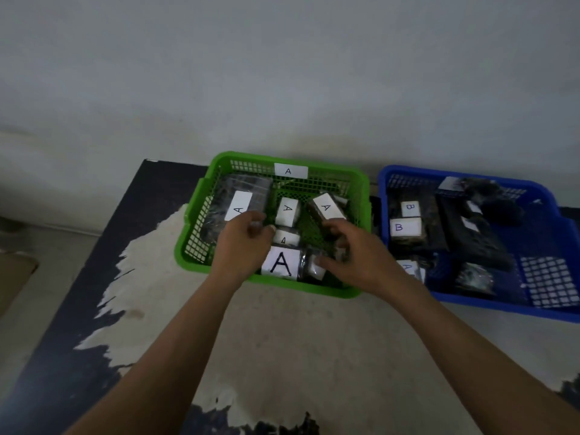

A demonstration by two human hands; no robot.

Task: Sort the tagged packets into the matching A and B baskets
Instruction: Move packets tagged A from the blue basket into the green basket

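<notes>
The green basket (pixel 361 183) carries an A label on its back wall and holds several clear packets with white A tags, among them a large-tagged A packet (pixel 280 263) at the front. My left hand (pixel 240 249) hovers over the basket's front left with its fingers loosely curled and nothing seen between them. My right hand (pixel 357 255) is at the front right, thumb and fingers closed around a small tagged packet (pixel 310 271) whose letter is hidden. The blue basket (pixel 470 301) on the right holds B-tagged packets (pixel 405 227) and one A-tagged packet (pixel 408 266).
Both baskets sit at the far edge of a dark table with a worn pale patch (pixel 282 340), against a grey wall. Dark untagged bundles (pixel 477 233) lie in the blue basket. The floor and a brown board (pixel 15 277) are to the left.
</notes>
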